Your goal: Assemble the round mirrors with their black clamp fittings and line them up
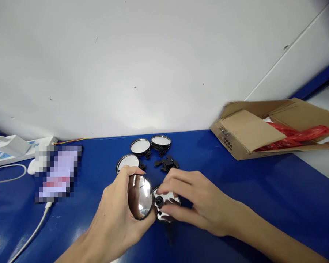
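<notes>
My left hand (122, 208) is wrapped round the rim of a round convex mirror (140, 197), whose shiny face is tilted up. A small black round mount (159, 201) sticks out from this mirror's right edge. The thumb and fingers of my right hand (192, 199) close in on the mount from both sides; exact contact is hard to make out. Behind the mount, another round mirror (172, 198) lies on the table, partly covered by my right fingers. Just beyond my left hand lies a round mirror (128, 161) with a black mount.
Farther back are a mirror (140, 146) and a mirror stack (161, 141), with small black parts (168, 163) in front. At left lie a blurred phone (59, 171), a white cable (34, 233) and a power strip (41, 142). An open cardboard box (244, 131) holds red plastic (296, 135).
</notes>
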Action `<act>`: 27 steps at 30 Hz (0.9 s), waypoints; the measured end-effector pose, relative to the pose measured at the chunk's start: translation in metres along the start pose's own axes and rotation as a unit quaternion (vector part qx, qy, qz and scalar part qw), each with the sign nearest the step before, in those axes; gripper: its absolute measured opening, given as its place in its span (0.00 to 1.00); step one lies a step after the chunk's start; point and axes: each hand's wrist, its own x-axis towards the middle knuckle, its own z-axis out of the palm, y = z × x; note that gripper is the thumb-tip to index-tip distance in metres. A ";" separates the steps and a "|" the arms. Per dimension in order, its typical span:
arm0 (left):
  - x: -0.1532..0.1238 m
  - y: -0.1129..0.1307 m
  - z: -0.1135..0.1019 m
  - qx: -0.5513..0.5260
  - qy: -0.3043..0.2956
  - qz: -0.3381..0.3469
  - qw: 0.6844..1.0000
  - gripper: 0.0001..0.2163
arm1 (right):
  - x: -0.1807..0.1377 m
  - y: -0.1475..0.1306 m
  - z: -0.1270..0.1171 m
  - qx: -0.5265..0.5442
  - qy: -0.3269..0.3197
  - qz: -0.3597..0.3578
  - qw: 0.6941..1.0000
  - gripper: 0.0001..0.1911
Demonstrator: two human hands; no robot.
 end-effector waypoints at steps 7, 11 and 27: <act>-0.001 -0.003 -0.002 0.012 -0.013 0.005 1.000 0.28 | 0.008 -0.009 0.008 -0.204 -0.023 -0.101 0.974 0.21; 0.000 -0.004 0.000 -0.010 0.025 -0.022 0.999 0.31 | 0.019 -0.007 -0.008 -0.238 -0.025 -0.137 0.961 0.22; 0.004 -0.005 0.001 -0.138 -0.012 -0.100 0.985 0.13 | 0.084 0.037 0.009 -0.213 0.037 0.116 0.969 0.16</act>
